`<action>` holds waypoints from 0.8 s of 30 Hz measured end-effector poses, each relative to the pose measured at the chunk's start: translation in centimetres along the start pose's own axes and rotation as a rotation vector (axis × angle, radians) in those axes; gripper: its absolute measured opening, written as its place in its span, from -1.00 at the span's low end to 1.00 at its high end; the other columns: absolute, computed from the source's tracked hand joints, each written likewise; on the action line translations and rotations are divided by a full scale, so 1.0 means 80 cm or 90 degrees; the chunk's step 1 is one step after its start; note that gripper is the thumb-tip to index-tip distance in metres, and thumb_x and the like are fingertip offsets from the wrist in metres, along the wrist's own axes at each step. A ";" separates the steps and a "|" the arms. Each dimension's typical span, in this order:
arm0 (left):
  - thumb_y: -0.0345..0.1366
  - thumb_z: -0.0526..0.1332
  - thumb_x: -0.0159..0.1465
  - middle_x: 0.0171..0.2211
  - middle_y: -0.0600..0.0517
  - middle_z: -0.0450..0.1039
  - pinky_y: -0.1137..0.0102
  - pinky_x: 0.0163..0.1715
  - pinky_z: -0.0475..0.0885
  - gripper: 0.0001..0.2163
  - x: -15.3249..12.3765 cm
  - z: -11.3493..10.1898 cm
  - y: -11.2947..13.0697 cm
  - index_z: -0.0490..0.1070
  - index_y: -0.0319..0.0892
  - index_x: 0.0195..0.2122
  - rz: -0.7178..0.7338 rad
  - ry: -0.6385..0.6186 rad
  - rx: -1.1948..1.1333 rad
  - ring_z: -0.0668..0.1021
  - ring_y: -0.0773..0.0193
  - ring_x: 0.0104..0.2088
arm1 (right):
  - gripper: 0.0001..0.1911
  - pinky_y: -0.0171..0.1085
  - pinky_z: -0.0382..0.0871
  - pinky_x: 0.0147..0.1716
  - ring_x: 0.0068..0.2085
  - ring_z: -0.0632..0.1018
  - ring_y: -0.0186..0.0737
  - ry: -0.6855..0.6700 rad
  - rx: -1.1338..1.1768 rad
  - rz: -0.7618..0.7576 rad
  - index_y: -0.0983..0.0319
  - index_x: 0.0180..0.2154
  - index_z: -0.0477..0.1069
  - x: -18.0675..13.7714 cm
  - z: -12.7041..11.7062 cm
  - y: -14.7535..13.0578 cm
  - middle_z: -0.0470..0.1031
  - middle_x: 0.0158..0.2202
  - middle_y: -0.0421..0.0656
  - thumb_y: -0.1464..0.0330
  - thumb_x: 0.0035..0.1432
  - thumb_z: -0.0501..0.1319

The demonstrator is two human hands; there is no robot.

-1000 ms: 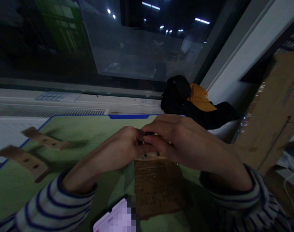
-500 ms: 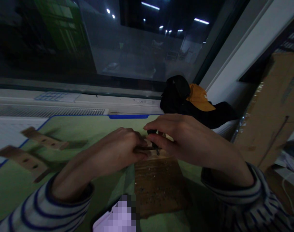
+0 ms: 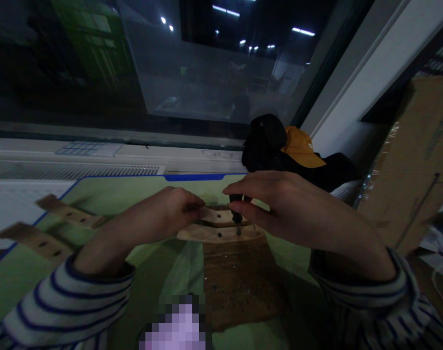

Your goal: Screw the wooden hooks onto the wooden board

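My right hand (image 3: pixel 268 199) grips a small black-handled screwdriver (image 3: pixel 237 216) between thumb and fingers. The tool stands nearly upright, its tip at a hole in the front curved wooden piece (image 3: pixel 207 234). Directly behind lies a second light wooden piece (image 3: pixel 218 214) with a hole, a dark gap between the two. My left hand (image 3: pixel 174 209) is closed at the left end of the back piece, its fingertips pressed together on the wood. Under the front piece's near edge is a brown wooden board (image 3: pixel 239 282) with small dark bits on it.
Two curved wooden pieces with holes, one farther (image 3: pixel 70 212) and one nearer (image 3: pixel 39 240), lie at the left of the green table (image 3: pixel 130 184). A pixelated lilac object (image 3: pixel 178 328) is at the front. Caps (image 3: pixel 301 146) sit by the window; a cardboard box (image 3: pixel 414 160) stands right.
My left hand has shifted left, uncovering the wooden pieces and their holes. My right hand has moved slightly right, and more of the screwdriver shows.
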State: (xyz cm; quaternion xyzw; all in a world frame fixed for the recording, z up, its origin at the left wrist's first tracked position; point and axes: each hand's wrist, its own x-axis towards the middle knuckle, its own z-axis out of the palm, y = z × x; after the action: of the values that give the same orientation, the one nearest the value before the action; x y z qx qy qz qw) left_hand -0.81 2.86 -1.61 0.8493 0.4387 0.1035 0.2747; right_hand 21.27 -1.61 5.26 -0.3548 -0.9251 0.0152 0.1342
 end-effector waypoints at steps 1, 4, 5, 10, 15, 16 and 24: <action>-0.04 0.05 0.22 -0.41 0.05 0.55 0.48 -0.46 0.32 -0.64 0.000 0.000 -0.001 0.53 -0.16 -0.24 -0.006 -0.005 0.003 0.51 0.29 -0.44 | -0.75 -0.30 0.32 -0.24 -0.21 0.50 -0.29 0.002 -0.002 -0.003 0.25 -0.09 0.41 0.000 0.000 0.000 0.51 -0.21 -0.16 0.39 0.23 0.08; -0.02 0.04 0.22 -0.36 0.04 0.56 0.48 -0.47 0.31 -0.62 -0.001 -0.001 -0.002 0.53 -0.15 -0.23 -0.013 -0.022 0.012 0.51 0.29 -0.43 | -0.76 -0.32 0.32 -0.26 -0.23 0.50 -0.30 -0.001 -0.001 -0.003 0.24 -0.10 0.41 0.000 0.001 0.001 0.50 -0.22 -0.19 0.39 0.23 0.08; -0.02 0.04 0.23 -0.35 0.04 0.56 0.48 -0.47 0.30 -0.62 -0.001 -0.002 -0.002 0.53 -0.14 -0.23 -0.012 -0.027 0.012 0.51 0.29 -0.43 | -0.77 -0.32 0.32 -0.26 -0.23 0.50 -0.31 -0.003 -0.001 -0.001 0.24 -0.10 0.41 0.000 0.001 0.001 0.50 -0.22 -0.19 0.39 0.23 0.08; -0.04 0.04 0.22 -0.43 0.06 0.55 0.48 -0.50 0.26 -0.65 -0.004 -0.005 0.003 0.55 -0.10 -0.26 -0.015 -0.037 0.011 0.49 0.31 -0.48 | -0.76 -0.32 0.31 -0.24 -0.21 0.50 -0.31 0.002 -0.009 0.001 0.23 -0.09 0.41 -0.001 0.000 0.000 0.50 -0.21 -0.20 0.38 0.23 0.08; -0.05 0.06 0.21 -0.43 0.05 0.55 0.48 -0.51 0.24 -0.67 -0.004 -0.006 0.003 0.55 -0.09 -0.26 -0.016 -0.044 0.018 0.49 0.31 -0.49 | -0.76 -0.32 0.32 -0.24 -0.21 0.50 -0.30 -0.008 0.001 -0.004 0.24 -0.08 0.41 0.000 0.000 -0.001 0.50 -0.21 -0.19 0.38 0.23 0.09; -0.07 0.06 0.21 -0.42 0.05 0.55 0.49 -0.51 0.24 -0.67 -0.005 -0.006 0.003 0.55 -0.10 -0.26 -0.013 -0.049 0.017 0.49 0.31 -0.49 | -0.76 -0.32 0.32 -0.23 -0.21 0.50 -0.30 -0.009 0.003 -0.004 0.24 -0.08 0.41 0.001 0.000 -0.001 0.50 -0.21 -0.19 0.38 0.23 0.08; -0.05 0.05 0.21 -0.46 0.07 0.54 0.48 -0.50 0.25 -0.67 -0.002 -0.005 0.004 0.56 -0.08 -0.29 -0.008 -0.042 0.014 0.48 0.31 -0.50 | -0.72 -0.29 0.34 -0.21 -0.21 0.50 -0.27 -0.022 0.017 -0.003 0.24 -0.04 0.39 0.000 -0.001 -0.003 0.51 -0.22 -0.15 0.40 0.23 0.08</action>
State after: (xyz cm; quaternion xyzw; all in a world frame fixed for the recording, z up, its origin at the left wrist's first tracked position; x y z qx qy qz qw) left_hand -0.89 2.72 -1.07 0.8523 0.4361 0.0688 0.2803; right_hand 21.13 -1.75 5.33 -0.3505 -0.9278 0.0334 0.1232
